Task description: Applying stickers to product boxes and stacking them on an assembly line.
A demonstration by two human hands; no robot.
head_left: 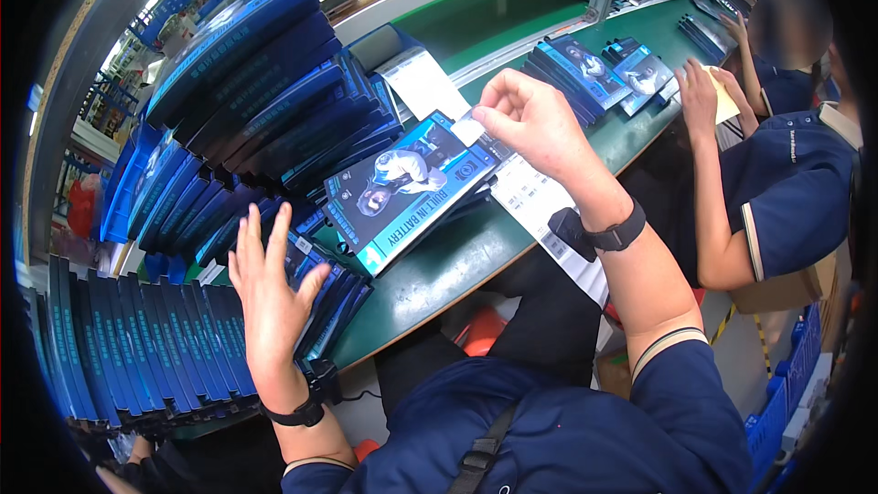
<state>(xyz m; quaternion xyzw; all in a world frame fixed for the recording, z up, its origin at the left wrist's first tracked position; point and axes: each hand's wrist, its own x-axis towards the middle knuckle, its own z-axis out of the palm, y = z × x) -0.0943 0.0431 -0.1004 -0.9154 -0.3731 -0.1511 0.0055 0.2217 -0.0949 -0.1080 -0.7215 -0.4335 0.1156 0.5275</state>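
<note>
A flat blue and dark box [412, 187] with a picture of a person printed on it lies face up on the green bench. Over its far right corner, my right hand [535, 123] pinches a small white sticker [467, 132] between thumb and fingertips. Whether the sticker touches the box, I cannot tell. My left hand [273, 297] is raised with fingers spread and holds nothing. It is beside several similar boxes [334, 306] left of the face-up one. A white label sheet [529, 197] extends from near the box over the bench's front edge.
Tall stacks of boxes [247, 82] rise at the far left, with a long upright row [146, 338] nearer me. Another white sheet [425, 82] lies beyond the face-up box. More boxes [576, 73] sit farther right, where a co-worker's hands [702, 96] hold yellowish paper [721, 96].
</note>
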